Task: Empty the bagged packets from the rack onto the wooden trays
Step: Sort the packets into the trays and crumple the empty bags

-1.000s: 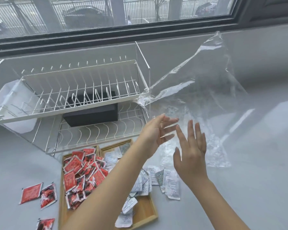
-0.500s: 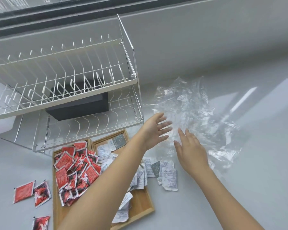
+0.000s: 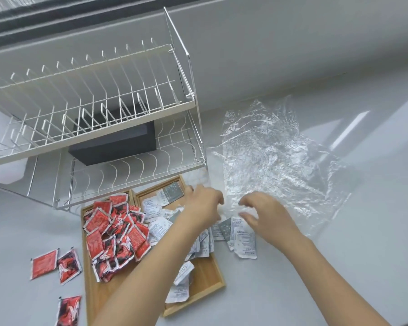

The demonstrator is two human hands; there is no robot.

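Both hands hover low over the pale grey counter. The left hand has its fingers curled downward above the white packets; the right hand is beside it, fingers bent and hooked toward the near edge of the clear plastic bag. I cannot tell whether either hand actually grips anything.

The bag lies crumpled and flat on the glossy counter just beyond and to the right of the right hand, catching the window light. White packets spill right under the two hands, some on the counter, some across the right wooden tray beneath the left forearm. To the left of that arm, the left wooden tray holds a heap of red packets, and three stray red packets lie on the counter farther left.

Beyond the left hand stands the white wire rack, two tiers, with a black box on its lower shelf. Behind everything, a grey wall rises to a dark window frame.
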